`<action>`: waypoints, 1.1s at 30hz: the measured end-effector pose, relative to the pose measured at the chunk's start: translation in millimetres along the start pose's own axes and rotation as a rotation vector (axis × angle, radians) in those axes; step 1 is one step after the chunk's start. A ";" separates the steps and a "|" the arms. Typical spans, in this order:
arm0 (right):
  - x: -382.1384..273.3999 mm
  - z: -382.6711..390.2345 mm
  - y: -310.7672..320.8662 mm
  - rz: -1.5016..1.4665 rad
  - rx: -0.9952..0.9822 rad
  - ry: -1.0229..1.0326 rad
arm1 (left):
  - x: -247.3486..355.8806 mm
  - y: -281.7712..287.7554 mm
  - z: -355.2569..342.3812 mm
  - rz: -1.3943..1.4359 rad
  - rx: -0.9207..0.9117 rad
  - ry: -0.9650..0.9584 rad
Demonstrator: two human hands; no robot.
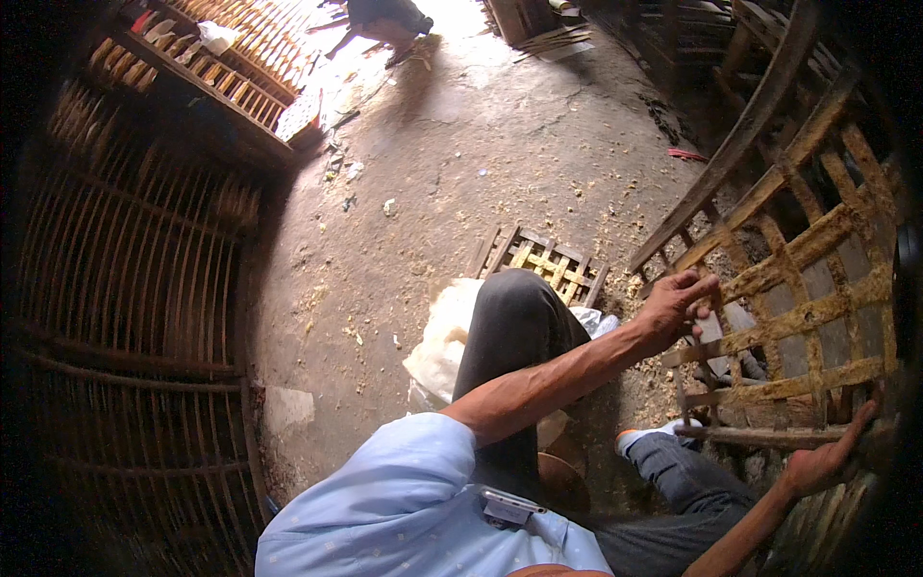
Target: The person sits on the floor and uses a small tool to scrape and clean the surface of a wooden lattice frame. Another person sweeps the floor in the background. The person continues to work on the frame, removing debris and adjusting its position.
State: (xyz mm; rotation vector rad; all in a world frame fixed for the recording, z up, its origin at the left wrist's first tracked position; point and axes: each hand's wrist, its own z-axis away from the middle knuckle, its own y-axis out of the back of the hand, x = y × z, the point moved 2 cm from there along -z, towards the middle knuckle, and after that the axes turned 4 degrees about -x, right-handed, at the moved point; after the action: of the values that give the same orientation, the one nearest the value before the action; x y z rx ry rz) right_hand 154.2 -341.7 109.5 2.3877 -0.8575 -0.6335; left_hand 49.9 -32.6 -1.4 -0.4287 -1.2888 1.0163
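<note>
A wooden lattice frame (803, 319), with yellowed strips crossing each other, stands tilted at the right. My left hand (676, 306) is at its left edge, fingers curled and pressed together; whatever they hold, if anything, is too small to make out. My right hand (817, 468) grips the frame's lower right corner, with one finger stretched up along the wood. Some of its other fingers are hidden. A smaller lattice panel (550, 263) lies on the floor beyond my raised knee.
A white sack (444, 337) lies beside my knee. Dark slatted racks (135, 288) line the left side. Scraps litter the concrete floor (385, 221). Another person (385, 19) is at the bright far end. More wooden frames (731, 135) lean at the right.
</note>
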 end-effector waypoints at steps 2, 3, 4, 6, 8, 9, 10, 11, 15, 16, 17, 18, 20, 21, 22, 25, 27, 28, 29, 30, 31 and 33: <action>8.8 3.1 -3.2 -0.067 0.005 -0.035 | 1.7 -0.4 -0.6 -0.019 0.049 -0.004; 13.6 6.7 -2.2 -0.113 0.012 -0.055 | -0.4 -3.9 -2.5 -0.026 0.062 0.001; 16.9 11.6 -4.4 -0.169 0.020 -0.079 | -1.0 -5.7 -3.5 -0.061 0.081 -0.012; 26.8 12.6 -7.4 -0.327 0.006 -0.103 | -3.2 5.7 -5.4 -0.128 0.088 -0.005; 13.0 7.8 -15.7 -0.594 0.063 -0.349 | -1.4 9.6 -6.6 -0.072 0.033 -0.008; -10.9 -4.7 -12.2 -0.673 0.098 -0.461 | 3.8 3.1 -0.5 0.020 0.070 -0.002; -36.4 -18.1 -8.2 -0.761 0.143 -0.571 | 1.5 10.1 -2.0 0.103 -0.004 -0.055; -45.9 -27.0 -6.2 -0.822 0.150 -0.554 | 3.0 3.4 -2.0 0.152 -0.120 -0.082; -36.4 -18.5 0.4 -0.732 0.215 -0.524 | 0.0 -0.5 -1.7 0.059 -0.100 -0.037; -29.8 -14.9 -1.0 -0.769 0.226 -0.566 | 2.5 -3.7 1.4 0.042 -0.060 -0.022; -32.0 -16.7 -0.1 -0.766 0.233 -0.587 | 2.8 -6.0 2.0 0.055 -0.065 -0.016; -36.5 -18.5 0.2 -0.766 0.240 -0.609 | 5.4 -6.0 3.0 0.066 -0.067 -0.012; -42.1 -17.3 1.3 -0.687 0.203 -0.537 | 8.5 -3.1 3.2 0.071 -0.108 -0.014; -44.3 -18.4 1.4 -0.709 0.202 -0.551 | 8.3 -3.8 3.6 0.071 -0.098 -0.014; -46.4 -19.2 1.3 -0.732 0.201 -0.566 | 7.9 -4.8 4.0 0.070 -0.089 -0.013; -57.2 -28.9 -4.1 -0.917 0.206 -0.686 | 6.4 -5.0 2.9 0.075 -0.039 -0.007; -66.1 -31.9 -4.7 -0.907 0.171 -0.664 | 5.5 -3.2 2.0 0.030 -0.001 0.012; -69.4 -33.6 -4.3 -0.892 0.160 -0.656 | 5.4 -1.4 1.9 -0.018 0.017 0.029; -71.7 -35.0 -3.7 -0.861 0.162 -0.653 | 5.2 0.4 2.1 -0.066 0.035 0.045; -71.4 -35.0 -3.2 -0.856 0.163 -0.653 | 6.8 -0.7 3.6 -0.083 0.084 0.059; -70.7 -34.6 -3.2 -0.850 0.164 -0.654 | 8.6 -1.9 5.2 -0.101 0.134 0.072; -68.7 -32.2 -4.9 -0.886 0.164 -0.674 | 10.9 -3.3 6.8 -0.140 0.192 0.089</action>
State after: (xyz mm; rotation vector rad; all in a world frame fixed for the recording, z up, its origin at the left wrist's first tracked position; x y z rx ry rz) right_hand 127.5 -281.7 147.9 2.6715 0.0040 -1.8287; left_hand 44.3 -27.3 9.3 -0.2312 -1.1145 0.9810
